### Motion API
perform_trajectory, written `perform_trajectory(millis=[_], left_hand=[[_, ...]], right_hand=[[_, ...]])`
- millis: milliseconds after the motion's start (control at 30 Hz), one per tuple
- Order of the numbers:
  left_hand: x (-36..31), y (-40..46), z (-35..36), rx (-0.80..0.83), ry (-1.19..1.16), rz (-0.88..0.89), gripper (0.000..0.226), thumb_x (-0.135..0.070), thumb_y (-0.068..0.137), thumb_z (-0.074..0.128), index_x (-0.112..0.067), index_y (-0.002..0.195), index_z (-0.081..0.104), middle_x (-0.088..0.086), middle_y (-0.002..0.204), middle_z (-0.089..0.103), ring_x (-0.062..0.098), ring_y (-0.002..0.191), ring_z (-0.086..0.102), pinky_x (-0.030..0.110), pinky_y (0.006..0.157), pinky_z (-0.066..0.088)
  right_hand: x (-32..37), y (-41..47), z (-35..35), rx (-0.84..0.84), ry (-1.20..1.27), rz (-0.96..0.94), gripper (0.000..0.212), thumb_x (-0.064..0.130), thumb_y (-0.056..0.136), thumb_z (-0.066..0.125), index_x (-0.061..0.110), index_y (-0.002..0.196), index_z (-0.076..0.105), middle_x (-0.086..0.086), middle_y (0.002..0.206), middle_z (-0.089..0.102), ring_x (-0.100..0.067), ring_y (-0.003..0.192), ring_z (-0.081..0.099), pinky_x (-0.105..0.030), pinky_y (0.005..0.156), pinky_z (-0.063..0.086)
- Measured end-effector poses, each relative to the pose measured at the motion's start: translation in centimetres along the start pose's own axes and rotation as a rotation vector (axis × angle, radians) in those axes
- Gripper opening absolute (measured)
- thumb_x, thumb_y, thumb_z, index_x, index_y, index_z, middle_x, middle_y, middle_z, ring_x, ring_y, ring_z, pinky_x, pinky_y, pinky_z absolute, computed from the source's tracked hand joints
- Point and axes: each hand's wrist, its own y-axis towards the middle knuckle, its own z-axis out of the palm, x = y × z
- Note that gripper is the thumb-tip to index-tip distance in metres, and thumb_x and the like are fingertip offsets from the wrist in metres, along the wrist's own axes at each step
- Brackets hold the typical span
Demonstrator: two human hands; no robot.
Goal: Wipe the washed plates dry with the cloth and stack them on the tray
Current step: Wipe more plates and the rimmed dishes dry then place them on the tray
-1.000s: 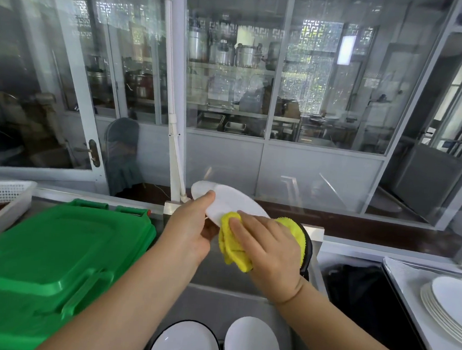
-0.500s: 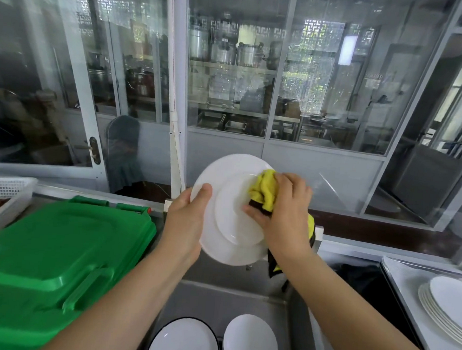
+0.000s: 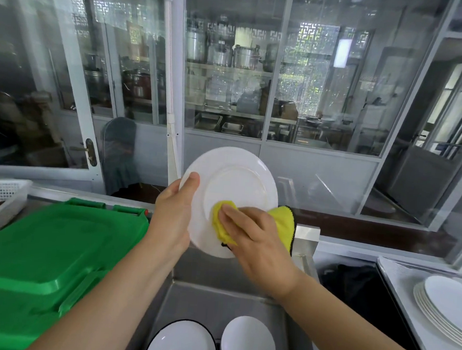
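A person's left hand [image 3: 174, 214] grips a white plate [image 3: 234, 186] upright by its left rim above the sink [image 3: 216, 303], thumb over the edge, while the right hand [image 3: 250, 238] presses a yellow cloth [image 3: 281, 221] flat-fingered against its lower face. Dried plates [image 3: 448, 310] sit stacked on the tray [image 3: 397, 271] at right.

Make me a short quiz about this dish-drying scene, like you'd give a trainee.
1. True or false: the left hand holds the white plate by its rim.
2. What does the right hand press against the plate? A) a sponge B) the yellow cloth C) a brush
3. Fill in: the stack of dried plates sits to the person's ____.

Key: 1 true; 2 B; 3 right.
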Motion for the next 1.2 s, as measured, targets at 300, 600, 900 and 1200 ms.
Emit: perform_trajectory(millis=[300, 600, 900, 1200], left_hand=[[-0.2, -0.1, 0.3, 0.044, 0.081, 0.041, 0.012, -0.03, 0.091, 0.062, -0.019, 0.088, 0.067, -0.005, 0.076, 0.075, 0.012, 0.066, 0.071, 0.022, 0.05, 0.053], [-1.2, 0.0, 0.4, 0.059, 0.069, 0.055, 0.012, -0.03, 0.09, 0.063, -0.019, 0.085, 0.067, -0.004, 0.072, 0.073, 0.012, 0.064, 0.069, 0.025, 0.052, 0.056], [-0.8, -0.8, -0.2, 0.108, 0.21, 0.056, 0.018, -0.029, 0.09, 0.064, -0.014, 0.079, 0.066, 0.008, 0.082, 0.07, 0.024, 0.075, 0.065, 0.041, 0.077, 0.053], [0.2, -2.3, 0.2, 0.241, 0.404, 0.123, 0.017, -0.031, 0.089, 0.062, -0.022, 0.079, 0.072, 0.003, 0.072, 0.069, 0.01, 0.065, 0.062, 0.022, 0.057, 0.047]], right_hand=[[-2.4, 2.1, -2.2, -0.151, -0.054, 0.214, 0.041, 0.006, 0.078, 0.068, -0.006, 0.117, 0.064, -0.018, 0.122, 0.06, -0.027, 0.1, 0.039, -0.046, 0.088, 0.048], [-1.0, 1.0, -0.2, -0.06, -0.006, -0.088, 0.038, 0.02, 0.088, 0.063, 0.004, 0.122, 0.064, -0.003, 0.137, 0.049, -0.026, 0.105, 0.048, -0.042, 0.09, 0.045], [-3.5, 1.5, -0.8, -0.264, -0.087, 0.158, 0.041, 0.023, 0.087, 0.065, 0.0, 0.121, 0.063, -0.006, 0.132, 0.042, -0.029, 0.104, 0.04, -0.031, 0.099, 0.036], [-1.7, 6.1, -1.7, -0.209, 0.054, 0.145, 0.041, 0.037, 0.089, 0.055, 0.015, 0.122, 0.066, -0.008, 0.128, 0.058, -0.03, 0.108, 0.053, -0.046, 0.089, 0.041]])
